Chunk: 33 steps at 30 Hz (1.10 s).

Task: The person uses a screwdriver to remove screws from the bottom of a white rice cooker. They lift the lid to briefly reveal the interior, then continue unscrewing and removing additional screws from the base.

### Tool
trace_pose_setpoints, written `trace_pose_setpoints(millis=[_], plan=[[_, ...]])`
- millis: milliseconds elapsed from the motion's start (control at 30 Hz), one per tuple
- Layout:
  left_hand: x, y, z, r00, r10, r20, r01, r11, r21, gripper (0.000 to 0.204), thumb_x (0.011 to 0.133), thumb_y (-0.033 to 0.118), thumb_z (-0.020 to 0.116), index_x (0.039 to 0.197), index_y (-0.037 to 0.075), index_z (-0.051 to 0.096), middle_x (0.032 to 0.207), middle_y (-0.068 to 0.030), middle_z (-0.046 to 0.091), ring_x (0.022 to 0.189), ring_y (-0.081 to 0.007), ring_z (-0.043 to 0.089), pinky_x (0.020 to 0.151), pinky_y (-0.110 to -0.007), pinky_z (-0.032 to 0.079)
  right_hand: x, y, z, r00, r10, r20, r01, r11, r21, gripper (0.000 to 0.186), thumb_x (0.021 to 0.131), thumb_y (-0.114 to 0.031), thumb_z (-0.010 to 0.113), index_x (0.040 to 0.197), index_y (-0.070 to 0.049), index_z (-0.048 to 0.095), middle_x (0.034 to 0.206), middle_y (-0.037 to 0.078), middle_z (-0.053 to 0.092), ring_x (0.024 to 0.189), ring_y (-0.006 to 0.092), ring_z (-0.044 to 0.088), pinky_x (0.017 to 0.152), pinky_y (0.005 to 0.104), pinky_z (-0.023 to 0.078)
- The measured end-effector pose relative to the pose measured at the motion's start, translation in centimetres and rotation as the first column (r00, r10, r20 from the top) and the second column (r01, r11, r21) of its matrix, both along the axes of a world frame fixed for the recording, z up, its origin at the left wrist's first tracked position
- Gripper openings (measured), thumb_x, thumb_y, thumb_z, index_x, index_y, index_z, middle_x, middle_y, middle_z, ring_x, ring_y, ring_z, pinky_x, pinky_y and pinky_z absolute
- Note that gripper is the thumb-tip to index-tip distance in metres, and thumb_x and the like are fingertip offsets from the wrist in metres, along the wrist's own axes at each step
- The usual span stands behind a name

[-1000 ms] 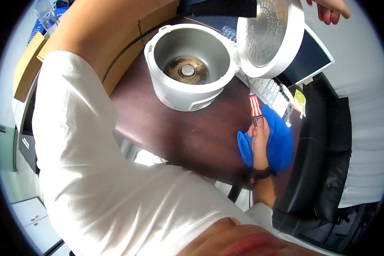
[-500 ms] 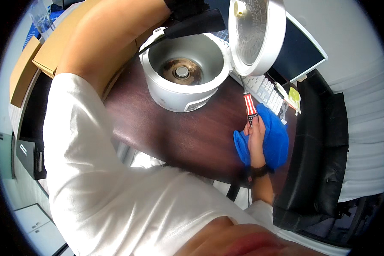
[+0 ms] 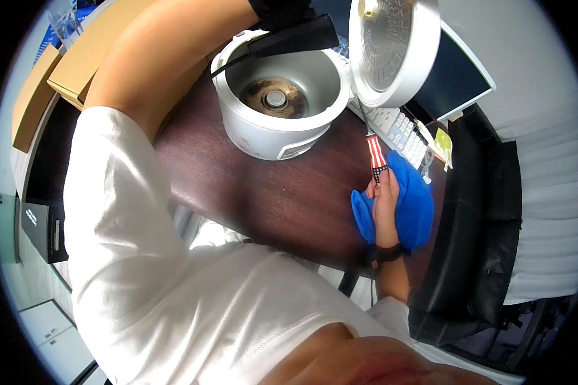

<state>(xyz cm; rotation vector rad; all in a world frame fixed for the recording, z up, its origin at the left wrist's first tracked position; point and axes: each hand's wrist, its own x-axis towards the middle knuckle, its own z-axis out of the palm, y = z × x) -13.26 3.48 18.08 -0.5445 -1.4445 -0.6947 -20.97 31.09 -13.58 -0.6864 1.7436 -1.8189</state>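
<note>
A white rice cooker stands on the dark wooden desk with its lid swung up on the right. Inside the pot-less cavity, a browned, stained heating plate surrounds a round metal centre button. My left arm reaches over the cooker's far left side. A black wrist strap and a black block-like device with a cable show at its end; the hand itself is beyond the upper edge. My right hand is closed around a screwdriver with a striped, star-patterned handle. The shaft points away, toward the lid's lower edge.
A blue cloth lies under and beside my right hand. Behind the lid are a white keyboard and a monitor. Cardboard boxes stand at the left. A black leather seat borders the desk's right side.
The rice cooker has shifted slightly away from me, and its raised lid has moved a little to the right. My right hand keeps its place with the screwdriver.
</note>
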Motion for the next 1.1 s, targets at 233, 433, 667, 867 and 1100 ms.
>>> trace_pose_setpoints(millis=[233,433,667,867,1100], plan=[[-2.6,-1.0,-4.3,0.874,0.168,0.456,0.032,0.916,-0.400,0.039,0.091,0.034,0.039,0.091,-0.002,0.055,0.088,-0.0183,0.054,0.088,-0.0270,0.051,0.079,-0.041,0.040,-0.6,1.3,-0.7,0.999,-0.033,-0.005,0.033,0.999,0.025,0.028,0.096,-0.025,0.046,0.105,0.000,0.054,0.062,-0.002,0.044,0.048,0.0057,0.039,0.044,0.0206,0.031],[1.1,-1.6,-1.4,0.691,0.099,0.716,0.251,0.896,-0.366,0.050,0.085,0.039,0.045,0.108,-0.004,0.054,0.105,-0.0239,0.055,0.102,-0.0336,0.051,0.088,-0.042,0.041,-0.1,0.1,-0.3,1.000,0.011,-0.010,-0.011,1.000,0.007,0.027,0.095,-0.025,0.047,0.104,0.000,0.055,0.062,-0.002,0.044,0.049,0.0059,0.040,0.045,0.0206,0.032],[3.1,-3.6,-1.1,0.508,-0.046,0.860,0.411,0.891,-0.195,0.059,0.081,0.032,0.050,0.126,-0.006,0.043,0.124,-0.0246,0.045,0.115,-0.0328,0.044,0.096,-0.040,0.038,-0.3,0.5,-0.7,1.000,0.006,-0.020,-0.006,1.000,0.005,0.026,0.096,-0.024,0.045,0.101,-0.001,0.055,0.062,-0.001,0.045,0.049,0.0062,0.040,0.045,0.0209,0.032],[5.3,-4.0,-0.3,0.476,0.079,0.876,0.285,0.928,-0.239,0.054,0.076,0.016,0.067,0.124,0.001,0.047,0.118,-0.0184,0.052,0.113,-0.0297,0.049,0.093,-0.038,0.042,0.1,-0.3,0.0,1.000,0.011,0.007,-0.011,1.000,0.010,0.024,0.095,-0.023,0.046,0.098,-0.001,0.054,0.062,-0.001,0.046,0.049,0.0065,0.041,0.045,0.0213,0.032],[3.8,-4.9,-1.7,0.622,0.158,0.767,0.224,0.902,-0.368,0.047,0.072,0.024,0.076,0.110,0.006,0.055,0.098,-0.0097,0.064,0.097,-0.0233,0.060,0.082,-0.034,0.048,-0.1,0.6,-0.3,1.000,-0.011,0.007,0.011,1.000,0.001,0.023,0.096,-0.023,0.046,0.097,-0.001,0.055,0.062,-0.001,0.046,0.048,0.0066,0.040,0.044,0.0214,0.032]])
